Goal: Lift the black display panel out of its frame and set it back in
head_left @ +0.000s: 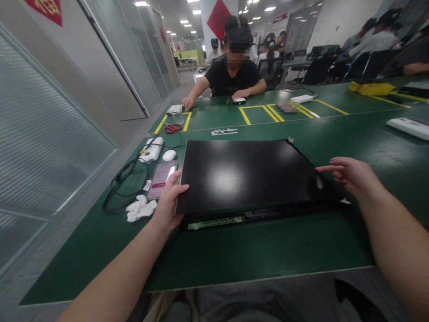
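Note:
A large black display panel [241,174] lies before me on the green table, its left side raised a little. My left hand [169,201] grips the panel's left edge, thumb on top and fingers at the side and below. At the right edge, my right hand [350,176] points an extended index finger at the panel, its tip at or very near the edge; the other fingers are loosely bent and hold nothing. Along the near side a narrow green circuit board [216,222] shows below the panel's edge. Bits of pale tape [343,201] stick at the right corners.
Left of the panel are a phone [162,179], a crumpled tissue [141,208], a white mouse-like object [169,155], a white power strip [152,149] with black cables, and red-handled scissors [172,128]. Across the table [261,255] a person in black [234,74] handles small devices.

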`<state>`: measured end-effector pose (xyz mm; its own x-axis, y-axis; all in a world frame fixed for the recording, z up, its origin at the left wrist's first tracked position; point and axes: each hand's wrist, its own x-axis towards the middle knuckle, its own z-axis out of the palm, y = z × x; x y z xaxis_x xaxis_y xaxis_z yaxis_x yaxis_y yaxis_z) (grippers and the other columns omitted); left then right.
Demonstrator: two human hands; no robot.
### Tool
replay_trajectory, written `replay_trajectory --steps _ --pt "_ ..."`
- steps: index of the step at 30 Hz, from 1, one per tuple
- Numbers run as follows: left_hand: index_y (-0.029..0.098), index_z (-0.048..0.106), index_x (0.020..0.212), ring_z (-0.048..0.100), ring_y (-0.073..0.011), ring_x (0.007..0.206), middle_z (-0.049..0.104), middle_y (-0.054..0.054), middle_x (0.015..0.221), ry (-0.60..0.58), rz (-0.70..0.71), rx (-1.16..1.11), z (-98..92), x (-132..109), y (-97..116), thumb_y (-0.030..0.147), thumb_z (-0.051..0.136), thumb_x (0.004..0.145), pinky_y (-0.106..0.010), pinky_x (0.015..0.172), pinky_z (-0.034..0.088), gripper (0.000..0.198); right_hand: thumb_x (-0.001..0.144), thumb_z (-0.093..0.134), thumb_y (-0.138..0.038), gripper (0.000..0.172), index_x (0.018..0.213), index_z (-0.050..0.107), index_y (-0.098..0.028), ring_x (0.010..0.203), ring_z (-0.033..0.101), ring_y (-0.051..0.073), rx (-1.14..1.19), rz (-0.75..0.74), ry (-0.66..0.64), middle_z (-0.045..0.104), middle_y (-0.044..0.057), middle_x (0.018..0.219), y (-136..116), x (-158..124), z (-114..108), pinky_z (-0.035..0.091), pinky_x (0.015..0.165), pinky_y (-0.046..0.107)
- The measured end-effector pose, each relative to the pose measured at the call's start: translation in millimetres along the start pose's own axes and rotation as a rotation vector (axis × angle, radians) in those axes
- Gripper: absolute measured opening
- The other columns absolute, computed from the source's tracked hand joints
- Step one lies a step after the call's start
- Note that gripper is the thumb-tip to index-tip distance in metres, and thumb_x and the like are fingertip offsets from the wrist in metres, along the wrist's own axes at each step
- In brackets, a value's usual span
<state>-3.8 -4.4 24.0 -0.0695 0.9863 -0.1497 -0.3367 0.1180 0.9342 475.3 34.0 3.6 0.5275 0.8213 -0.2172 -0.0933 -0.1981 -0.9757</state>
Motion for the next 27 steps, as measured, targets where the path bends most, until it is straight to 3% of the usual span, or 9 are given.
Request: replay_trajectory --steps 12,27 --pt "0.023 0.064 0.124 0.074 -0.0330 0.102 0.078 -0.003 0.099 0.021 0.016 -0.015 3.7 -1.3 4.8 0.023 0.075 0.062 -0.043 0.084 0.061 0.063 0.074 0.067 -0.010 0.017 0.081 0.055 -0.021 0.036 0.033 0.006 -0.013 0.034 -0.002 0.076 0.017 0.068 -2.7 -7.7 8.0 0.025 0.033 0.017" --pt "0.020 0.062 0.127 0.075 -0.0319 0.097 0.078 -0.002 0.091 0.045 -0.035 -0.034 5.6 1.2 3.0 0.019 0.078 0.057 -0.037 0.076 0.061 0.072 0.084 0.059 -0.008 0.015 0.082 0.052 -0.020 0.035 0.029 0.004 -0.088 0.030 0.032 0.075 0.014 0.066 -5.1 -10.9 11.3 0.021 0.032 0.016"
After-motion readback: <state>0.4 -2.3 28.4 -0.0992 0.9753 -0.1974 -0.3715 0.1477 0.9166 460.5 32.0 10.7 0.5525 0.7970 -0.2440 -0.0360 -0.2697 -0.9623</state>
